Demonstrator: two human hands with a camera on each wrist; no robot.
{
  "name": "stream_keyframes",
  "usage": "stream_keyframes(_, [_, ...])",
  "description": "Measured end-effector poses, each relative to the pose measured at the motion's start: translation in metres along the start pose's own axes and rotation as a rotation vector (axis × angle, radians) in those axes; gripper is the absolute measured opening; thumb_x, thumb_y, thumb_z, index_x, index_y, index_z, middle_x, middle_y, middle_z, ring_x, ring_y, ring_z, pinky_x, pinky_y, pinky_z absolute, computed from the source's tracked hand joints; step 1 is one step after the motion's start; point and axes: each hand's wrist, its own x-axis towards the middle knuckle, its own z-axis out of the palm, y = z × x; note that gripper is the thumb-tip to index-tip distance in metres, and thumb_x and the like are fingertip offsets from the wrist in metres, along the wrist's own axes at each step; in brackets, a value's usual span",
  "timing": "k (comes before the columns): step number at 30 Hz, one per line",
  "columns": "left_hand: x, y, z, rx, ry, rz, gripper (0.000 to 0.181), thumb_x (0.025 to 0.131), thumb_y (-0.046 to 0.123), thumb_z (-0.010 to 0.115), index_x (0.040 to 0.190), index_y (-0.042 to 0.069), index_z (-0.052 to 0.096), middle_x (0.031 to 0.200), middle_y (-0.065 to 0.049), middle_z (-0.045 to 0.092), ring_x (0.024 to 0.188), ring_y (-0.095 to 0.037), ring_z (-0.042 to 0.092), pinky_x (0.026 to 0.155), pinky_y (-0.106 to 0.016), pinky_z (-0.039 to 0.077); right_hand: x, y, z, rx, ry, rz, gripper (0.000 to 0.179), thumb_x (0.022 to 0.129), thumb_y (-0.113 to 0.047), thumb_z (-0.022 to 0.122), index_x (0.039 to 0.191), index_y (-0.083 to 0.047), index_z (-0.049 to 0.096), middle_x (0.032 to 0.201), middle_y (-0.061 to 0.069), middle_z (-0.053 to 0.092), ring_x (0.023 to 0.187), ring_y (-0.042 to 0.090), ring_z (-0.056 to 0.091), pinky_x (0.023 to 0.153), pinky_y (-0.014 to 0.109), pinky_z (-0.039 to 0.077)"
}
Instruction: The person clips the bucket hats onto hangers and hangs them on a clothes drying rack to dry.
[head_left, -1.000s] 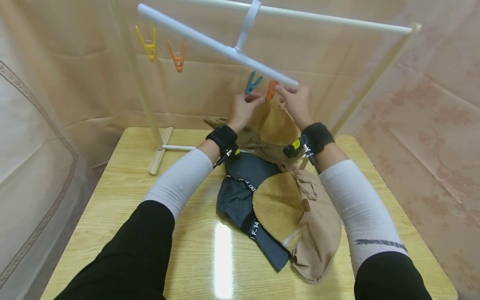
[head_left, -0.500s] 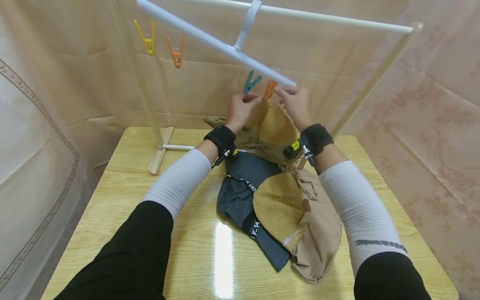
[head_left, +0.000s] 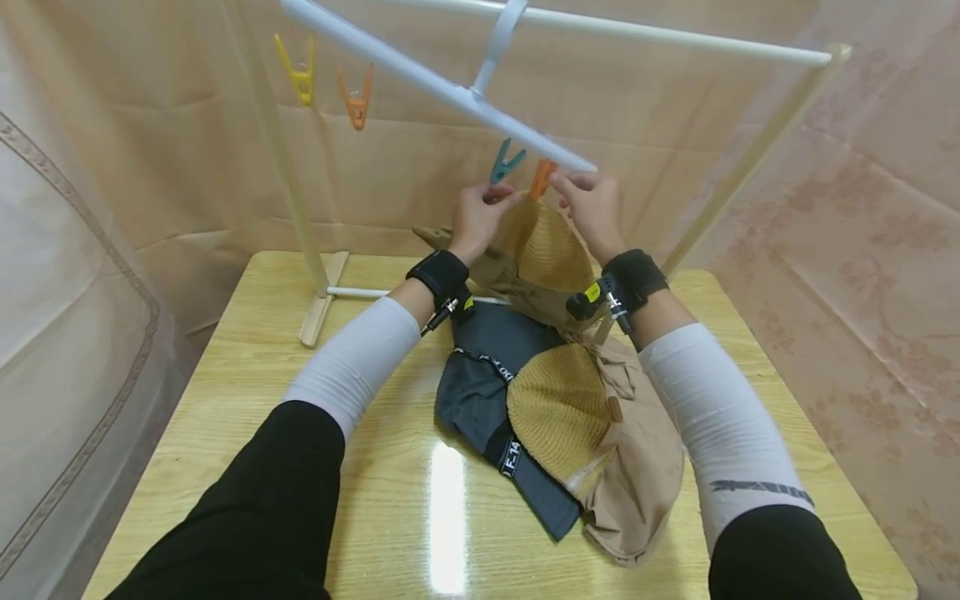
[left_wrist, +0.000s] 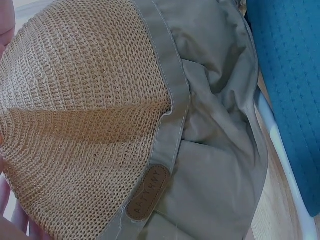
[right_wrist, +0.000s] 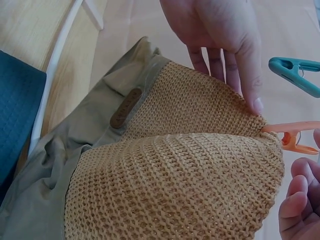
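A hat (head_left: 555, 250) with a knitted straw crown and a khaki cloth brim hangs by its crown tip from an orange clothespin (head_left: 543, 177). That clothespin is at the lower right end of the tilted light-blue hanger (head_left: 427, 75). My left hand (head_left: 480, 218) pinches the crown edge, with thumb and fingers on either side of it in the right wrist view. My right hand (head_left: 594, 208) pinches the orange clothespin, its fingers beside the clip in the right wrist view. A brown label (left_wrist: 148, 192) marks the hat's band. Next to the left hand hangs a teal clothespin (head_left: 507, 161).
Yellow (head_left: 302, 75) and orange (head_left: 356, 104) clothespins dangle at the hanger's raised left end. The hanger hooks over a white rack bar (head_left: 675, 37). Below, on the wooden table (head_left: 247, 433), lie another straw-crowned hat (head_left: 558, 408) and a dark grey cloth item (head_left: 472, 408) with a lettered strap.
The hanger's left end and its two clothespins sit slightly higher in view. Both hands keep nearly the same place and hold.
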Motion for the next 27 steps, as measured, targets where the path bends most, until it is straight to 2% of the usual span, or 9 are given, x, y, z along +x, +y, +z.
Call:
stream_keyframes(8, [-0.002, -0.002, -0.006, 0.055, 0.034, 0.034, 0.025, 0.088, 0.026, 0.073, 0.105, 0.008, 0.074, 0.105, -0.006, 0.073, 0.097, -0.016, 0.064, 0.083, -0.023, 0.047, 0.002, 0.0, 0.004, 0.023, 0.003, -0.005, 0.038, 0.09, -0.035, 0.07, 0.109, -0.002, 0.073, 0.072, -0.005, 0.062, 0.064, 0.008, 0.053, 0.058, 0.02, 0.041])
stream_keyframes(15, [-0.003, -0.006, -0.01, 0.075, 0.054, 0.034, 0.026, 0.089, 0.028, 0.072, 0.106, 0.008, 0.074, 0.107, -0.007, 0.073, 0.101, -0.018, 0.062, 0.088, -0.025, 0.047, 0.002, 0.003, 0.009, 0.04, -0.023, -0.048, 0.038, 0.09, -0.038, 0.069, 0.104, -0.003, 0.074, 0.075, -0.005, 0.062, 0.07, 0.01, 0.054, 0.057, 0.023, 0.039])
stream_keyframes(22, [-0.007, -0.01, -0.003, 0.067, 0.031, 0.045, 0.026, 0.09, 0.027, 0.072, 0.106, 0.007, 0.074, 0.108, -0.007, 0.072, 0.102, -0.019, 0.062, 0.088, -0.023, 0.046, -0.003, 0.011, 0.004, 0.026, 0.001, -0.058, 0.038, 0.091, -0.037, 0.068, 0.106, -0.003, 0.074, 0.073, -0.006, 0.062, 0.067, 0.01, 0.054, 0.055, 0.021, 0.039])
stream_keyframes(27, [-0.008, -0.011, 0.003, 0.054, 0.041, 0.062, 0.025, 0.089, 0.026, 0.072, 0.104, 0.007, 0.074, 0.107, -0.006, 0.072, 0.102, -0.018, 0.062, 0.09, -0.023, 0.047, -0.006, 0.014, 0.0, 0.039, -0.003, -0.073, 0.037, 0.091, -0.036, 0.068, 0.106, -0.002, 0.073, 0.07, -0.008, 0.061, 0.067, 0.01, 0.054, 0.054, 0.02, 0.04])
